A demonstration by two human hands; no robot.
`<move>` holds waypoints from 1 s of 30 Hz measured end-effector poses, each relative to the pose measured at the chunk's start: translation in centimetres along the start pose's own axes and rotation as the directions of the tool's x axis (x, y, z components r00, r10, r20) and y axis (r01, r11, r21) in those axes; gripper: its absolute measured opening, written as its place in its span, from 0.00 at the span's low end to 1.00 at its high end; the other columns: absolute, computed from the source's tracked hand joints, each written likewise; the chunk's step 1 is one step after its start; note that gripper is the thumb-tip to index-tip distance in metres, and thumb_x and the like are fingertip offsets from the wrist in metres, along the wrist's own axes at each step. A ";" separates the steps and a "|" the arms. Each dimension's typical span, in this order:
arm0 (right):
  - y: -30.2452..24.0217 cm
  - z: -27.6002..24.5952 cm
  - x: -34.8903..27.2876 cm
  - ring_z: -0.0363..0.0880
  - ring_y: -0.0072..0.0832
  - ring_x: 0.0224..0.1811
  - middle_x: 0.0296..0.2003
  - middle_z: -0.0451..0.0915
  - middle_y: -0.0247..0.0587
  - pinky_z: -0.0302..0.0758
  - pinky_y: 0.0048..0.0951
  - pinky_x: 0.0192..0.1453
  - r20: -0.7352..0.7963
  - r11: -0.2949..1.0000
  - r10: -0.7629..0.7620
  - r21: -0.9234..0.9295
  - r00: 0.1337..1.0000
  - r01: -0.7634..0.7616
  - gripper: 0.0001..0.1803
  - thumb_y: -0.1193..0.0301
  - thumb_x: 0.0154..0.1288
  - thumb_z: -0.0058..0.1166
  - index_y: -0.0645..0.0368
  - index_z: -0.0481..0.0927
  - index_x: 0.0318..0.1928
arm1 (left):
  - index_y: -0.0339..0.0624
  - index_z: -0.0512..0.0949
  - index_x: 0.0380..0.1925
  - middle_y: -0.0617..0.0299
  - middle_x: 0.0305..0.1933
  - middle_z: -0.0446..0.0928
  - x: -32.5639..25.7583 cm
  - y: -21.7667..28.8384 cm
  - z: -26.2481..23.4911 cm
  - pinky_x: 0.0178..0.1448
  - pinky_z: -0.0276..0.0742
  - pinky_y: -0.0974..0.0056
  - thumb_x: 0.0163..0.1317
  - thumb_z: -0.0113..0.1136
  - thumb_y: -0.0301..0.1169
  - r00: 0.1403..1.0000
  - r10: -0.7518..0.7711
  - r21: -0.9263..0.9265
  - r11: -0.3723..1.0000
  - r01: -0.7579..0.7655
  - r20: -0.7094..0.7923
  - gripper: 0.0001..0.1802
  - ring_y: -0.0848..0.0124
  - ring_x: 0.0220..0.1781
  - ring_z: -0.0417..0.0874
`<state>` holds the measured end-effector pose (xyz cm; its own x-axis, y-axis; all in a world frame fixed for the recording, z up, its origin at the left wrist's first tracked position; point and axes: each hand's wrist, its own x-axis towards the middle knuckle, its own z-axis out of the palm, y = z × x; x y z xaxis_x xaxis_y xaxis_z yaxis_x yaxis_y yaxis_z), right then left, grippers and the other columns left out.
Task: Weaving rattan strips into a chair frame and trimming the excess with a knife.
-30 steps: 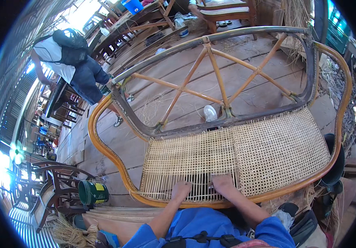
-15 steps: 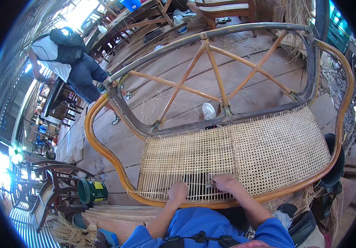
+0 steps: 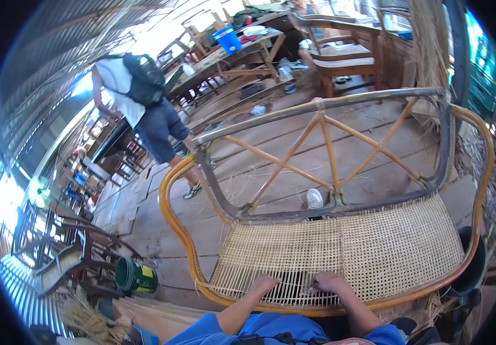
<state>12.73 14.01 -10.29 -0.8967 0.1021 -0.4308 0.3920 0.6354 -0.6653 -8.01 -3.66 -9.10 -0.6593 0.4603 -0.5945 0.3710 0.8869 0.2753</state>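
A rattan settee frame [image 3: 324,100] with a woven cane seat [image 3: 400,244] stands before me. On the right, the seat's weave is close and even; the near left part shows long parallel strands [image 3: 233,282] with wider gaps. My left hand [image 3: 265,283] is closed low over these strands, its fingertips partly hidden. My right hand [image 3: 327,282] is closed in a pinch just left of the seat's middle line, apparently on a thin cane strand. Between the hands, a dark gap shows through the weave.
A person [image 3: 144,109] with a backpack stands beyond the settee's left arm. A dark green bucket [image 3: 136,276] and wooden chairs [image 3: 81,253] are at left. Fibre bundles [image 3: 95,319] lie near left. A cushioned armchair [image 3: 343,60] and a blue container [image 3: 227,40] are farther back.
My view has tilted up and left, so the settee sits lower and farther right. Both hands stay closed at the loose strands. The person with the backpack shows more fully.
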 end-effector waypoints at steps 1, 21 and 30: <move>-0.2 -0.4 -0.3 0.80 0.45 0.38 0.34 0.80 0.53 0.75 0.41 0.44 0.007 1.000 0.020 -0.013 1.000 -0.020 0.15 0.63 0.56 0.46 0.58 0.80 0.37 | 0.37 0.77 0.17 0.58 0.13 0.72 -0.2 0.1 -0.5 0.22 0.68 0.61 0.52 0.62 0.48 0.998 -0.014 -0.060 0.998 0.018 0.061 0.23 0.67 0.15 0.72; -3.8 -0.9 -0.9 0.81 0.42 0.41 0.36 0.81 0.48 0.75 0.41 0.44 -0.170 0.969 0.175 -0.143 0.970 -0.200 0.13 0.65 0.56 0.48 0.55 0.82 0.37 | 0.36 0.78 0.19 0.46 0.24 0.78 -3.9 1.6 -2.2 0.39 0.74 0.50 0.54 0.54 0.42 0.981 0.193 -0.010 0.981 -0.193 -0.030 0.19 0.52 0.30 0.80; -3.1 0.5 -1.6 0.80 0.41 0.43 0.38 0.81 0.47 0.74 0.40 0.49 -0.105 0.987 0.157 -0.008 0.982 -0.158 0.14 0.62 0.56 0.50 0.55 0.82 0.38 | 0.42 0.77 0.29 0.47 0.36 0.77 -7.3 0.1 -0.4 0.39 0.74 0.47 0.59 0.49 0.37 0.861 0.369 0.239 0.924 -0.299 -0.350 0.11 0.49 0.36 0.79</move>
<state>13.08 11.49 -7.84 -0.8409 0.2801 -0.4631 0.5272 0.6175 -0.5837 -3.44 -6.86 -4.43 -0.6597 0.7374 -0.1455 0.6963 0.6724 0.2510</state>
